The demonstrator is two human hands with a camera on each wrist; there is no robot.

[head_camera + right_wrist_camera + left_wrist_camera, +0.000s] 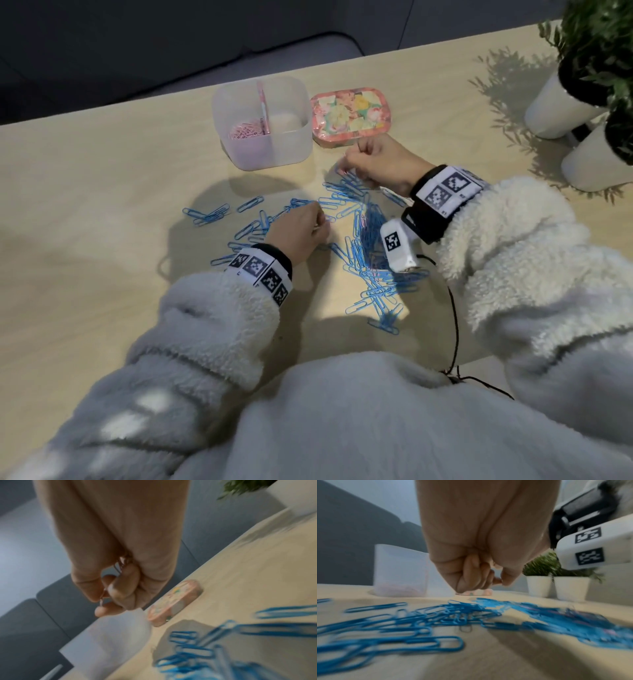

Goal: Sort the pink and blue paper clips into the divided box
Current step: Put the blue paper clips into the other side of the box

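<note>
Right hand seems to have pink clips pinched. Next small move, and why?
Probably carry the right hand over to the divided box and drop its pink clips into the left compartment, where pink clips already lie. The right compartment looks empty, and the blue paper clips remain scattered on the table.

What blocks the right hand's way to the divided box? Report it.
Nothing visible. The right hand holds paper clips just right of the divided box; the floral tin sits beyond the hand, off that path.
</note>
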